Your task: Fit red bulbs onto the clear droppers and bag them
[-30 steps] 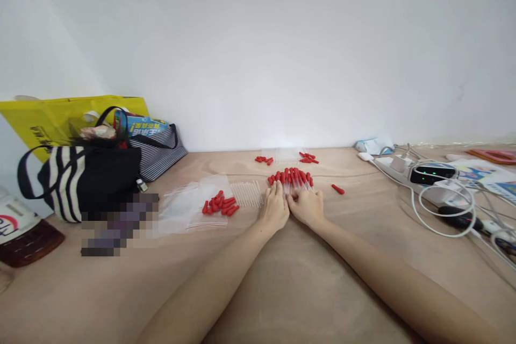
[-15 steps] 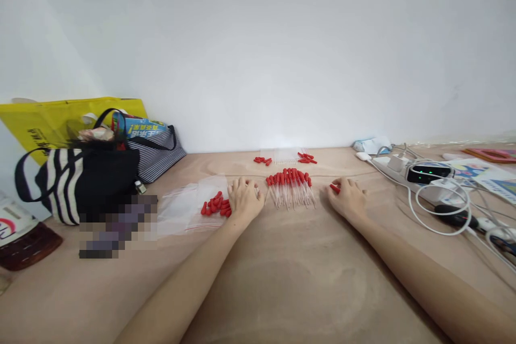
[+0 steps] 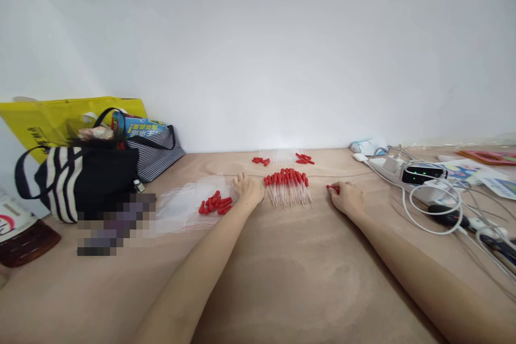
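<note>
A row of clear droppers with red bulbs lies in the middle of the tan table. My left hand rests just left of that row, fingers curled over loose clear tubes; what it grips is hidden. Beside it, loose red bulbs lie on clear plastic bags. My right hand sits to the right of the row, its fingers pinched on a single red bulb.
More red bulbs and clear tubes lie near the wall. A striped bag, a yellow bag and a dark box stand at the left. A power strip, devices and white cables crowd the right side.
My hands left the dropper row and moved apart, left towards the clear tubes, right to the lone red bulb. In the last half second the right fingers closed on that bulb.
</note>
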